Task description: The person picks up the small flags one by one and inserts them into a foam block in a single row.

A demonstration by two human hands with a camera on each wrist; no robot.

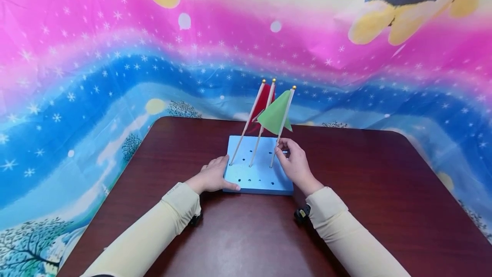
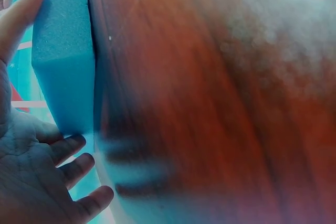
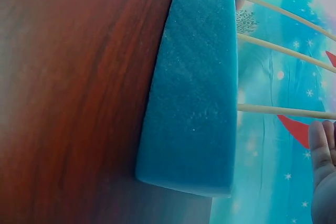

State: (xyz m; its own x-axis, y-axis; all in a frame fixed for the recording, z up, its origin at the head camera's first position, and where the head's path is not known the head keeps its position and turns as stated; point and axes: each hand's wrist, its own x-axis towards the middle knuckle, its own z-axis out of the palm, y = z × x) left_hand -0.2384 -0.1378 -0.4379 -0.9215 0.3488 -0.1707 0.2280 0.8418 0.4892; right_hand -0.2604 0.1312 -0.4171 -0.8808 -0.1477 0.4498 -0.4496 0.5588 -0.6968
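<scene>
A light blue foam block point(image 1: 246, 143) with several small holes stands on the table, its side face close up in the right wrist view. Three thin wooden sticks with gold tips rise from one row of holes, leaning right. My right hand point(image 1: 295, 163) pinches the rightmost stick, which carries a green flag point(image 1: 274, 116), between thumb and fingers. Red flag cloth point(image 1: 262, 99) shows behind the green; which sticks bear it is partly hidden. My left hand point(image 1: 212, 174) rests against the block's left side, fingers loosely extended, thumb along the front edge point(image 2: 63, 30).
The dark reddish-brown table point(image 1: 365, 191) reaches out on both sides of the block. Behind it hangs a pink and blue patterned cloth point(image 1: 115, 67) with snowflakes. Black wrist straps point(image 1: 302, 213) show below the cream sleeves point(image 1: 330, 208).
</scene>
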